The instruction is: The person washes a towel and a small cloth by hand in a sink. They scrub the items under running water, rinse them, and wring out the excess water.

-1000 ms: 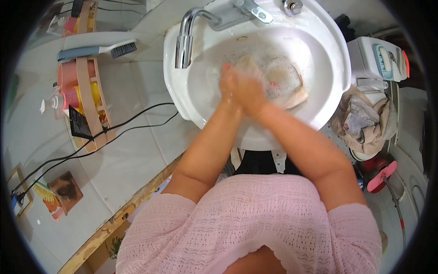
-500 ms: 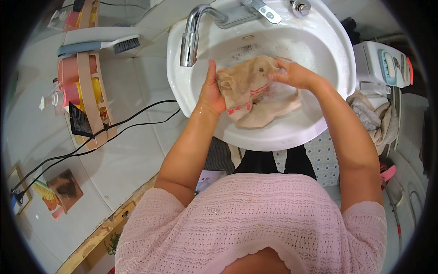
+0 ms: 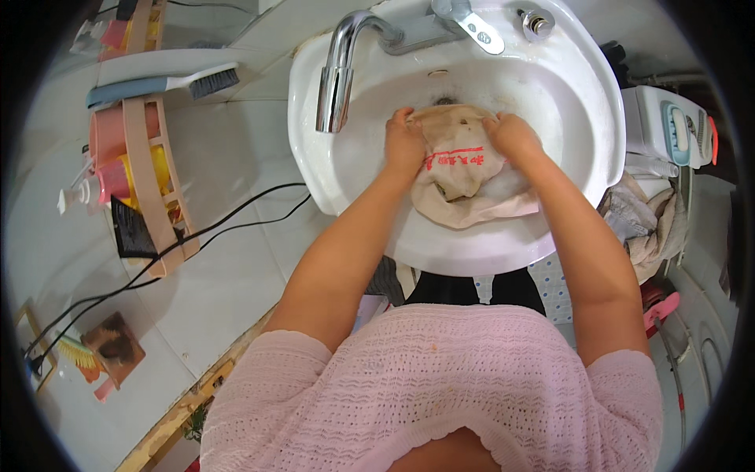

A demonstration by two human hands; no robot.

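Observation:
A wet beige cloth (image 3: pixel 464 177) with red print across its middle and a few dark stains lies bunched in the white sink (image 3: pixel 377 189). My left hand (image 3: pixel 406 144) grips its left upper edge, fingers curled over the fabric. On the opposite edge my right hand (image 3: pixel 513 140) pinches the cloth, thumb and fingers closed. Between the hands the fabric is spread out with the print facing up; its lower part rests in folds on the basin's near side. Whitish suds show beside the cloth.
A chrome faucet (image 3: pixel 336 94) arches over the basin's left side, its lever (image 3: pixel 480 31) behind. On the left wall a pink rack (image 3: pixel 149 177) holds bottles and a scrubbing brush (image 3: pixel 165 85). Black cables (image 3: pixel 236 208) run along the tiles. Crumpled cloths (image 3: pixel 641 220) hang at right.
Both hands have shifted on the cloth: the left, earlier open against its side, now grips its edge. The fabric is spread flatter, with its red print showing more fully.

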